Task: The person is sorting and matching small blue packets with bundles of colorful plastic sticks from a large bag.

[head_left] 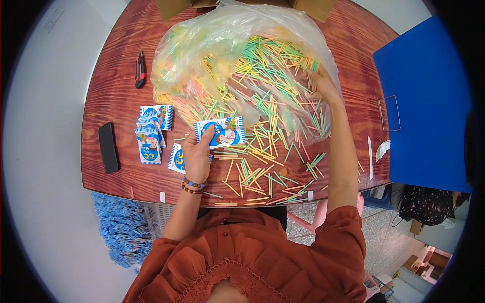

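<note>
Grip of the left hand (197, 151) is sound: thumb on top and fingers beneath pinch one blue-and-white packet (233, 136), held above the table (113, 93) at the near side of the bag. The right hand (324, 85) reaches into the far right of the clear plastic bag (222, 25), its fingers among pastel sticks (257, 53); whether they pinch any cannot be told, the tips being lost among sticks and film. A second packet (175, 160) lies partly beneath the left hand, and a small overlapping stack of packets (148, 147) sits to its left. Hazards, in this inspector's judgement: the film is slack and bunched near the right wrist, so a quick withdrawal could snag it and drag sticks outward. Loose sticks already lie spread across the near part of the table, some close to the edge, including a yellow stick (226, 204); a sleeve or forearm brushing there could send them to the floor. Thin sticks could snap if pressed by a careless palm. The pinch lies toward one end of the packet, so slackened pressure could let it tip. The stack overlaps unevenly and might slide if knocked by the left forearm.
</note>
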A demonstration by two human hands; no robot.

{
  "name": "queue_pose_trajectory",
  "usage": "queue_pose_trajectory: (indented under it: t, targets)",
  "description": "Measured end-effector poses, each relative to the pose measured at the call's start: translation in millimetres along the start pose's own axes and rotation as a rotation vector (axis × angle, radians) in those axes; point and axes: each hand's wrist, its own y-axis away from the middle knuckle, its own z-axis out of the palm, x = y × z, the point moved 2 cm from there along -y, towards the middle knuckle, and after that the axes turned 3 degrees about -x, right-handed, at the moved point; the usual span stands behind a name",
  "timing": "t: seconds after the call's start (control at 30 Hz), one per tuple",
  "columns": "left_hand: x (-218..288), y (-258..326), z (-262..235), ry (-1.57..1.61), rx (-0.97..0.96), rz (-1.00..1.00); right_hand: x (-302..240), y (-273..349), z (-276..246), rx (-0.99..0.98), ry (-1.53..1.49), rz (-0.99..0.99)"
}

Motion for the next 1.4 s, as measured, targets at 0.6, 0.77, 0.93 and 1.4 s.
queue_pose_trajectory:
  t: [0.6, 0.77, 0.93, 1.4]
  targets:
    - [-4.3, 0.3, 5.0, 0.148, -0.039, -0.045, 22.7, -4.4, 43.2, 0.147, -0.062, -0.504]
    - [-4.4, 0.7, 5.4, 0.149, -0.021, -0.040, 25.5, -18.4, 32.4, 0.091, -0.210, -0.488]
    - [-0.2, 2.5, 5.6, 0.191, -0.021, -0.043, 14.7, -31.4, 31.1, 0.052, -0.366, -0.251]
    - [3.5, 1.1, 21.3, 0.277, 0.007, -0.071, -48.9, 68.5, 101.2, -0.070, -1.358, -0.476]
